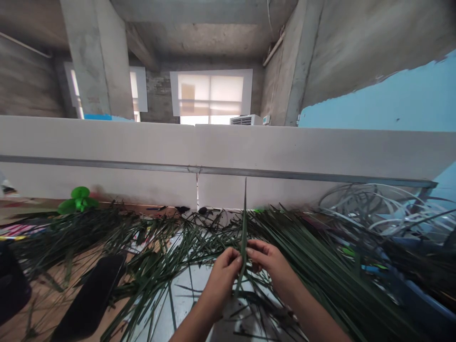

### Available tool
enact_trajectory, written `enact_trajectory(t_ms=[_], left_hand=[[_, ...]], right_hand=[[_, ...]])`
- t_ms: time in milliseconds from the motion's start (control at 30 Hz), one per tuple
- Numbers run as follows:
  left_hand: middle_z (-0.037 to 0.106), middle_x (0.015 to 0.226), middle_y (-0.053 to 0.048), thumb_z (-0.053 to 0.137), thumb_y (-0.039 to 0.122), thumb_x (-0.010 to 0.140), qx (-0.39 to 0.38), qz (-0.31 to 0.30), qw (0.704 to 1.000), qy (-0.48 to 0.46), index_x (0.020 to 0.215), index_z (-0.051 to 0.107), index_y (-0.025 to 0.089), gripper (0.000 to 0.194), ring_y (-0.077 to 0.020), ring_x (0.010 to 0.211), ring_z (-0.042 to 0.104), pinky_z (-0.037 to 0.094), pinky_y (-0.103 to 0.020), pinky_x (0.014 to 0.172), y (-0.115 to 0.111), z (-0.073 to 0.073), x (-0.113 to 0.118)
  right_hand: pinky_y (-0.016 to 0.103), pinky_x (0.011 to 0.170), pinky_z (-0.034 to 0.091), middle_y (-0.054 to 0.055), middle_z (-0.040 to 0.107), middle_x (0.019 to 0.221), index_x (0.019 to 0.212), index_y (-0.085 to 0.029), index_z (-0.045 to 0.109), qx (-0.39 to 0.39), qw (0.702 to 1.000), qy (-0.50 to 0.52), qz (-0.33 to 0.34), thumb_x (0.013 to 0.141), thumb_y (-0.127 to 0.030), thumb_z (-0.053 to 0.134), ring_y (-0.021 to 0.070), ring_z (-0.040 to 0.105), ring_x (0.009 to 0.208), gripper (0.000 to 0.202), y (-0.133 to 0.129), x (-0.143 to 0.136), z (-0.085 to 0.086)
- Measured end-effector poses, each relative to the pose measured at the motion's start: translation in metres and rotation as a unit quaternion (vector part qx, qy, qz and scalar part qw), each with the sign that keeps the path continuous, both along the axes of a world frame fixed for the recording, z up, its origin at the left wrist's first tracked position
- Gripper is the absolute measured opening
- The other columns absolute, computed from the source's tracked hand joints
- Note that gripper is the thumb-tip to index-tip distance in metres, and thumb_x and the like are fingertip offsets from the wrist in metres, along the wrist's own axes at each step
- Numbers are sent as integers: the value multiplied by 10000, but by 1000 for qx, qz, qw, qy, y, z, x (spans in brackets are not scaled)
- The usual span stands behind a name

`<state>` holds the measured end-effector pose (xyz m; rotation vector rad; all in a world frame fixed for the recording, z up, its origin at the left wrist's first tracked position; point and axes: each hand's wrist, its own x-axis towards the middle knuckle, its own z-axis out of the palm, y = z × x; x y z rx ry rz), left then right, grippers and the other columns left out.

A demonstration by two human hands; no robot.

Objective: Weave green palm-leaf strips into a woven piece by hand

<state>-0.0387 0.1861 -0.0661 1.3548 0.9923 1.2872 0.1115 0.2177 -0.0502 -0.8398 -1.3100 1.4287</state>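
Standing nearly upright above scattered leaves (151, 270), a green blade (244, 230) is pinched in the left hand (223, 273); the right hand (272, 261) is held half-curled just beside it, its grip unclear.

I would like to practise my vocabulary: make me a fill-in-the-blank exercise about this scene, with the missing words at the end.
1. The narrow leaf between the left hand and the right hand points ____, not down.
2. The dense bundle of long leaves lies on the person's ____ side, not the left.
3. The lobed object at the left is bright ____ in colour.
4. The painted wall area is light ____.

Missing words: up; right; green; blue.
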Motion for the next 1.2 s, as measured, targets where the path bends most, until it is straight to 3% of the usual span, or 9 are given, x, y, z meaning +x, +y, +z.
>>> enact_trajectory(t_ms=[133, 233, 300, 500, 733, 1200], left_hand=[[498, 626, 39, 617, 490, 800, -60, -80, 992, -83, 777, 516, 199, 309, -135, 590, 429, 342, -268, 608, -1, -1, 2], [420, 579, 72, 660, 497, 774, -97, -119, 981, -120, 759, 496, 204, 336, -108, 527, 370, 334, -254, 571, -3, -2, 4], [448, 582, 64, 676, 463, 783, -107, -130, 978, -127, 787, 546, 185, 306, -105, 527, 381, 330, -251, 576, -4, -3, 3], [648, 766, -26, 599, 558, 833, -83, -76, 990, -83, 875, 644, 167, 395, -172, 720, 561, 359, -274, 661, -7, 4, 1], [592, 643, 16, 746, 426, 645, -55, -36, 995, -78, 727, 628, 161, 302, -150, 641, 508, 340, -273, 657, -2, 8, 3], [616, 603, 21, 761, 385, 624, -73, -13, 992, -104, 718, 590, 179, 284, -145, 576, 551, 370, -270, 619, -1, 4, 4]], right_hand=[[269, 582, 423, 35, 703, 739, 934, -173, 760, -25, 999, 32, 36, 694, -435, 812, 161, 591, 620, 359, -2, 3, -2], [264, 632, 438, 13, 691, 746, 861, -177, 743, -24, 998, 50, 32, 657, -396, 859, 147, 590, 642, 321, 0, 3, -6], [245, 588, 407, -14, 656, 695, 778, -173, 708, -17, 998, 53, 14, 651, -385, 867, 119, 540, 581, 294, 2, 3, -7], [238, 501, 331, -34, 588, 594, 689, -169, 629, 8, 999, 32, -42, 662, -394, 837, 109, 461, 506, 308, 3, 6, -1], [235, 467, 298, -47, 577, 558, 654, -179, 595, 38, 995, 7, -94, 681, -355, 774, 98, 421, 467, 252, 0, 5, 6], [244, 472, 324, -36, 563, 576, 676, -177, 640, 37, 996, -22, -80, 633, -381, 788, 109, 423, 483, 256, -2, 3, 7]])
